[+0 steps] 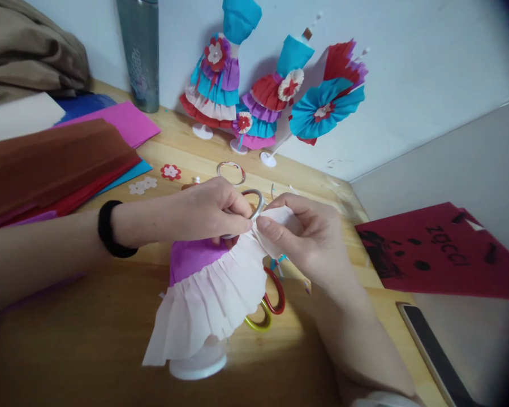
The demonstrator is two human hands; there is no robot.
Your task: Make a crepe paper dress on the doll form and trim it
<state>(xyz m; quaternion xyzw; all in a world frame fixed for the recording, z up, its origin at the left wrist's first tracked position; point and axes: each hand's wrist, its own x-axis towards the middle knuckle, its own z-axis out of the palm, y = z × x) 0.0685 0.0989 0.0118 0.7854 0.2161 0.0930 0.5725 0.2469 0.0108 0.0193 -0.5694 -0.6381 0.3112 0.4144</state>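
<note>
White paper all over this one: the white frill [212, 297] sat low in the middle of the frame, fanned out in pleats over a purple layer [193, 260]. The left hand [214, 209] had its fingers pinched on the frill's top edge, and the right hand [307, 232] was gripping the loose end just beside it.

I'd call it partway. A good stretch of white was already gathered, but the end in the right hand looked flat, so probably more pleating left. I couldn't see a flower on it like the paper dresses [216, 93] at upper centre had; a loose red flower [171, 172] lay left of centre on the bench [89, 339].

Hard to make out: some left fingertips were tucked out of sight, and only the white base [199, 363] of the stand showed under the hem. The frill partly covered the scissor handles [276, 294]. No clue what the grey ring [262, 202] was. The phone [433, 353] ran off the bottom.
</note>
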